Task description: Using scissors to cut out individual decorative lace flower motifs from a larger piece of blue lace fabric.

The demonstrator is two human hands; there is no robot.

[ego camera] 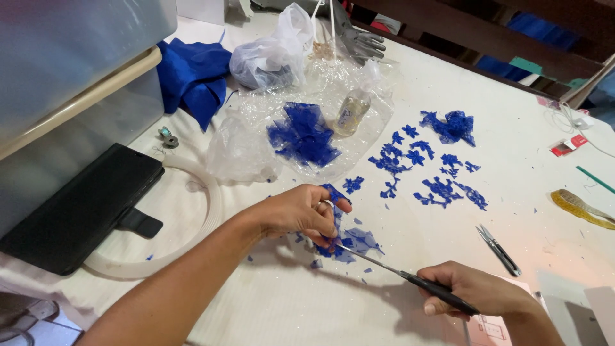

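Bare worktop (282, 307) lies open between the 2 forearms. Ahead, scattered blue lace cutouts (423, 170) and crumpled plastic sheeting (256, 141) crowd the way; thread snips (498, 250) lie right, a black case (80, 205) blocks left.

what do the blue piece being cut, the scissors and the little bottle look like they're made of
The blue lace-like fabric piece in the left hand looks like thin sheer net with denser embroidered parts; light shows through it. The long scissors in the right hand have shiny grey blades, likely steel, and dark matte handles, probably plastic. The small clear bottle is see-through with yellowish liquid; glass or plastic, unclear.
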